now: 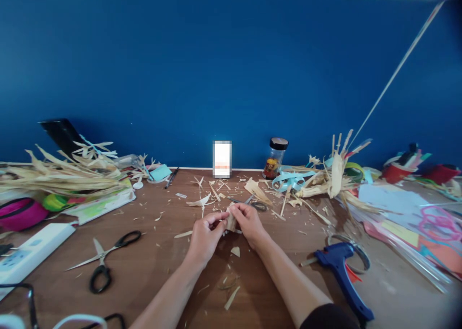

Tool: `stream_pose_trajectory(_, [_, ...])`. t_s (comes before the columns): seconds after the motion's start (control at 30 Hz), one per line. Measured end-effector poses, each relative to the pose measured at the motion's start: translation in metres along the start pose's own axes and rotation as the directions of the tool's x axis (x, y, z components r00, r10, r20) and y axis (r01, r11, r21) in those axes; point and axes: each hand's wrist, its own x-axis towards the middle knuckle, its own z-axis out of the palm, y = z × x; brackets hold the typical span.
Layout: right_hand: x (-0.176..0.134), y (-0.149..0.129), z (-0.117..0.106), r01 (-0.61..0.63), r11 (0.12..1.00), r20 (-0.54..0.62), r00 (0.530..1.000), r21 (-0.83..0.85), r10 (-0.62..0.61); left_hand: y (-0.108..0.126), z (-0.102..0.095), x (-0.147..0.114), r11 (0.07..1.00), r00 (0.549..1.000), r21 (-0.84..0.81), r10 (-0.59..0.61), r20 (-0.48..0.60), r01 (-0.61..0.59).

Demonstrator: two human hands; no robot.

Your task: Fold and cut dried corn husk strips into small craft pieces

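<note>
Both my hands meet over the middle of the brown table (151, 266). My left hand (204, 236) and my right hand (249, 223) pinch the same small piece of dried corn husk (231, 221) between their fingertips, just above the table top. Loose husk scraps (231, 297) lie below and around my wrists. A second pair of scissors (257, 204) lies just behind my right hand, partly hidden by it.
Black-handled scissors (104, 259) lie open at the left. A blue glue gun (342, 271) rests at the right. Dried husk bundles sit at the far left (61, 175) and far right (332, 175). A small jar (275, 158) stands by the blue wall; paper sheets (397, 199) cover the right side.
</note>
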Motion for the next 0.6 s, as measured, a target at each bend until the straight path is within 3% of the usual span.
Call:
stream_pose_trajectory(0.4, [0.0,-0.0027,-0.0019,-0.042,0.999,0.023,0.999,0.031,0.042,-0.0003,0.0,0.0009,0.999,0.999,0.026,0.044,-0.031,-0.043])
stream_pose_trajectory(0.6, [0.0002,-0.0012,-0.0019,-0.03,0.999,-0.018,0.999,-0.01,0.03,0.0043,0.0025,-0.0006,0.998,0.999,-0.057,-0.018,-0.027,0.017])
